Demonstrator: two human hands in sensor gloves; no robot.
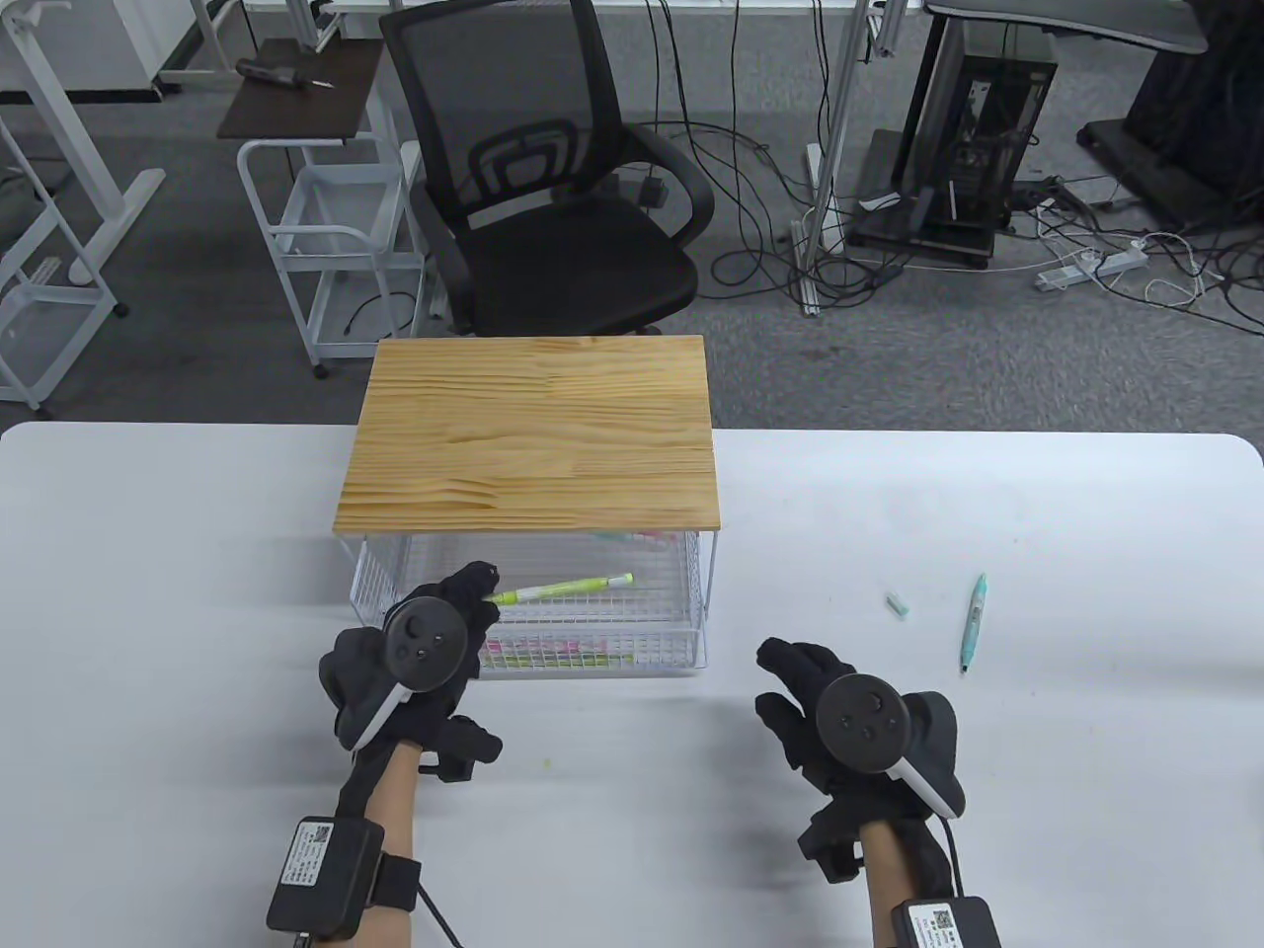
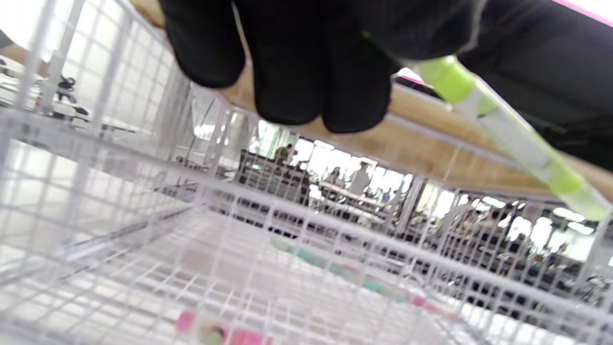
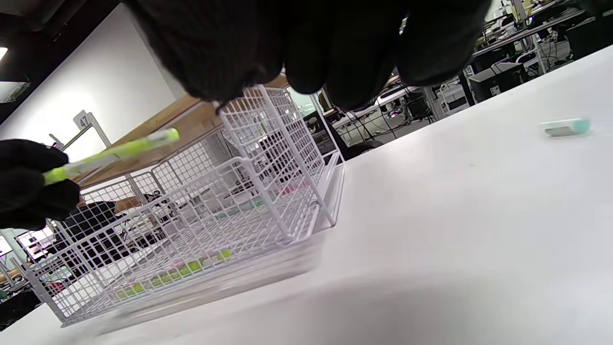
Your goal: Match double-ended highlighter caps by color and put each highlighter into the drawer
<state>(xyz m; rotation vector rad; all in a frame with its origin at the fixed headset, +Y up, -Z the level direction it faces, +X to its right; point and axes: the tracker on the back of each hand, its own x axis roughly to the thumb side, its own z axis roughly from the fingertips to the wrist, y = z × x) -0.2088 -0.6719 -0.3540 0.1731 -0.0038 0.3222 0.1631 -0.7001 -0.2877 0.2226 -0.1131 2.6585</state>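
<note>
Most of the job looks done: on the white desk [image 1: 197,553], the pulled-out wire drawer [image 1: 681,632] under the wooden top [image 1: 533,434] holds several capped highlighters, pink and green among them (an exact count is beyond these views). The left hand [image 1: 415,652], at 7 o'clock of the drawer, pinches a lime-green highlighter [image 1: 563,589] by one end, its far tip aimed toward 3 o'clock above the drawer, not yet released. The right hand [image 1: 849,726] hovers low over the desk, fingers loosely spread, holding nothing. Left to do, I'd judge: the teal highlighter [image 1: 973,622] at 2 o'clock of that hand, and its loose teal cap [image 1: 898,604] just beside it.
</note>
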